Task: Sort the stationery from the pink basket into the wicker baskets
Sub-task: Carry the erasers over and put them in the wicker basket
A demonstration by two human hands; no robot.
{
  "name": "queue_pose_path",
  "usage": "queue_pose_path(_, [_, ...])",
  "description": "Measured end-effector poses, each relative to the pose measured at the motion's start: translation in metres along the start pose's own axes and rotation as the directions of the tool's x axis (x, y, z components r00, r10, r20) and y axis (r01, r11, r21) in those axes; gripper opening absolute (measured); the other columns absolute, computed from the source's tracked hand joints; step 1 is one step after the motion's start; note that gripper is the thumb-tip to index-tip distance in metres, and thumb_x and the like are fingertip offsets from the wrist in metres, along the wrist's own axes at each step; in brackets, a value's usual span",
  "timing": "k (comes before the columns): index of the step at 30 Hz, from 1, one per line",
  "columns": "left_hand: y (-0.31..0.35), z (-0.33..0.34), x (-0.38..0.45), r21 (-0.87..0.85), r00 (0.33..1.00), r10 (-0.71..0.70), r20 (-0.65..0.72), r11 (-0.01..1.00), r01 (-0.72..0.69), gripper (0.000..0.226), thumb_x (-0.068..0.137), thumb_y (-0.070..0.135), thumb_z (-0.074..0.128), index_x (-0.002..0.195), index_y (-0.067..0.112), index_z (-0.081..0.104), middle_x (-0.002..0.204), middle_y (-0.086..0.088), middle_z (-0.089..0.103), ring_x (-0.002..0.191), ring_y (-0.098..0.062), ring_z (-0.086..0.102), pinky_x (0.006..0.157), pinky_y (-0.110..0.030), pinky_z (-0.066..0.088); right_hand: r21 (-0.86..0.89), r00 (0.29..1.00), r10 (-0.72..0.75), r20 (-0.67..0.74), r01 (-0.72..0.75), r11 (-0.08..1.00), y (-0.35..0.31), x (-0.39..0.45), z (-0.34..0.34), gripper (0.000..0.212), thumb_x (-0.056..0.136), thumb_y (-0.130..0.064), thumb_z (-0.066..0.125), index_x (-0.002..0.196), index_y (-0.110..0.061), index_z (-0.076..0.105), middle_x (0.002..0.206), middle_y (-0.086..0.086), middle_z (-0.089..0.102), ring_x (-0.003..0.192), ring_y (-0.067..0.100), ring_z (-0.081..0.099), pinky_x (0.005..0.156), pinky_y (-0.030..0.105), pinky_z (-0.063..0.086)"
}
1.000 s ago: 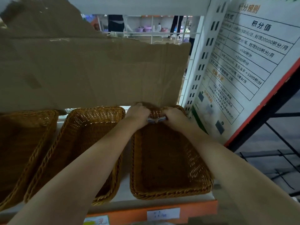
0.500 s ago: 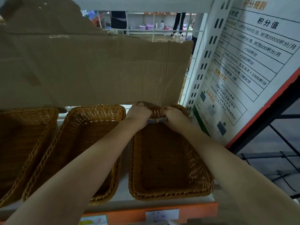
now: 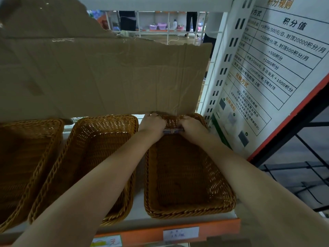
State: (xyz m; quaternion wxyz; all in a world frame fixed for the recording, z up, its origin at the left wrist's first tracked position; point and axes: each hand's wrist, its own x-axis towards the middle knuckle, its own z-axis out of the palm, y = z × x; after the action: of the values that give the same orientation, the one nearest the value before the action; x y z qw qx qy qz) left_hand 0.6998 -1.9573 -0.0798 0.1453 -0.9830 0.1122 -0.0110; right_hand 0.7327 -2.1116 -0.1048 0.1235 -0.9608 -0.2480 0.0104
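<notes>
3 wicker baskets sit side by side on a white shelf [image 3: 229, 217] with an orange front edge. The right wicker basket [image 3: 188, 177] holds both hands at its far end; the rest of its woven floor is bare. The middle wicker basket [image 3: 92, 157] and the left wicker basket [image 3: 23, 157] show only their woven insides, though the left arm crosses over the middle one's near right corner and hides part of it.

The left hand [image 3: 153, 122] and the right hand [image 3: 191, 123] meet at the back wall of the right basket, both with fingers curled, gripping between them a small pale stationery item [image 3: 173, 131]. Only a short strip of it shows between the hands, low against the basket's rear wall, so what it is cannot be told.

A large torn sheet of cardboard [image 3: 99, 75] stands behind the baskets, its lower edge just above their far rims and just over the knuckles of both hands. To the right, a white slotted upright [image 3: 222, 72] stands beside a printed poster [image 3: 277, 68] with a red border. Paper price labels [image 3: 180, 233] are stuck on the shelf's orange edge. Beyond the cardboard's torn top, distant shelving holds small pink and purple tubs, and the legs of 2 people show.
</notes>
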Motion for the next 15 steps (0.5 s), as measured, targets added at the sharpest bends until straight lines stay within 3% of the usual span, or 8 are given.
queue_pose_path(6, [-0.003,-0.007,-0.008,-0.099,0.999,-0.008,-0.033,0.995,0.005,0.036,0.093,0.034,0.050,0.118,0.010,0.061,0.119,-0.010,0.060,0.115,-0.027,0.048,0.091,-0.035,0.038,-0.009,1.000,0.020,-0.001,-0.020,1.000,-0.004,-0.009,-0.012,0.027,0.093,-0.018,0.054,0.118,-0.012,0.061,0.124,0.008,0.055,0.115,0.024,0.051,0.098,0.032,0.039])
queue_pose_path(12, [0.003,-0.023,-0.045,-0.169,0.994,-0.032,-0.108,0.986,0.014,0.031,0.097,0.035,0.045,0.110,0.014,0.063,0.114,-0.007,0.060,0.110,-0.024,0.053,0.089,-0.035,0.039,-0.010,0.995,0.011,-0.098,-0.012,1.000,-0.020,-0.052,-0.022,0.021,0.094,-0.017,0.051,0.112,-0.013,0.063,0.115,0.004,0.057,0.104,0.018,0.055,0.083,0.023,0.040])
queue_pose_path(15, [0.007,-0.028,-0.069,-0.203,0.988,-0.055,-0.143,0.979,0.026,0.032,0.097,0.037,0.042,0.111,0.016,0.062,0.113,-0.004,0.061,0.111,-0.024,0.052,0.092,-0.037,0.039,0.012,0.991,0.045,-0.124,-0.044,0.999,-0.033,-0.075,-0.023,0.023,0.096,-0.021,0.048,0.113,-0.014,0.062,0.115,0.003,0.056,0.106,0.018,0.052,0.086,0.026,0.040])
